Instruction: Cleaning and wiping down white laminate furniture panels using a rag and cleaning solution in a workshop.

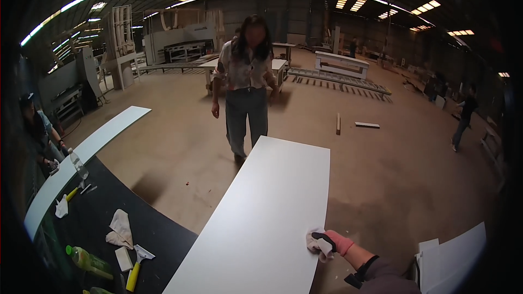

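One hand in view: the right hand (336, 243), in a pink-and-black glove, fingers bunched around a crumpled off-white cloth (316, 241). Left hand out of frame; its state cannot be told. The cloth straddles the right edge of a large, flat, white rectangular panel (272, 201), which runs from the near side toward the far side and narrows with distance. Hand and forearm lie just outside that edge, over the floor.

Near right: white board-like pieces (455, 258), well apart from the panel.

Near left: black tabletop (169, 235), its curved far edge meeting the panel's left edge. On it, a scraper with yellow handle and pale blade (139, 265), a small whitish block (123, 259) just beside it, a crumpled beige cloth (121, 230) and a green-capped bottle (89, 263).

Farther left: clear plastic bottle (78, 164) near a long, narrow white panel (95, 144); a co-worker (41, 133) leans at its outer edge.

Beyond the large panel's far edge: a standing person (248, 71). To the right, brown floor (381, 185) gives wide room alongside; two thin strips (367, 125) lie farther out. Farthest: a low roller conveyor (340, 81).
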Demonstrator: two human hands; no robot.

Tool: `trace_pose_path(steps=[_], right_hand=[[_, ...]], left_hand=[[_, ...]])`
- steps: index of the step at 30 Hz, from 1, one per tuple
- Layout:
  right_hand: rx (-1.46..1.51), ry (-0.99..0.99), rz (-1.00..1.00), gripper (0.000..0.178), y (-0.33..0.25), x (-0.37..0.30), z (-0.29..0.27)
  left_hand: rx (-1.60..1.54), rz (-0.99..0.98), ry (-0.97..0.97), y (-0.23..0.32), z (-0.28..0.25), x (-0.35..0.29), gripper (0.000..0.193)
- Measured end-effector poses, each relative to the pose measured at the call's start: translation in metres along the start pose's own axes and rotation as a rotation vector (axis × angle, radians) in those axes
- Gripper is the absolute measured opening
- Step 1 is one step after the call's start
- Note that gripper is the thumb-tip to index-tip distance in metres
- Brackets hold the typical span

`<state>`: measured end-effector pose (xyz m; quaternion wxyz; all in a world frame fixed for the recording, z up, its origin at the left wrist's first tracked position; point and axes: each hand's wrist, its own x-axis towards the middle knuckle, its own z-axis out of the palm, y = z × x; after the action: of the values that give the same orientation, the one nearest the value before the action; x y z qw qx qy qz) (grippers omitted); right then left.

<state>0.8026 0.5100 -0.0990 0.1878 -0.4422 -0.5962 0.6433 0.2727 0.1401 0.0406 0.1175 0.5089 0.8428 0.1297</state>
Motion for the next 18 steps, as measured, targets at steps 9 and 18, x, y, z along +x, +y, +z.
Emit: trace_pose_path(steps=[9, 18], right_hand=[[-0.236, 0.130, 0.152, 0.022, -0.079, -0.027, 0.033], [-0.178, 0.205, 0.058, 0.015, -0.081, -0.008, 0.038]], left_hand=[[-0.323, -0.037, 0.016, 0.075, 0.036, -0.006, 0.044], [0.289, -0.256, 0.025, 0.092, 0.090, 0.043, 0.059]])
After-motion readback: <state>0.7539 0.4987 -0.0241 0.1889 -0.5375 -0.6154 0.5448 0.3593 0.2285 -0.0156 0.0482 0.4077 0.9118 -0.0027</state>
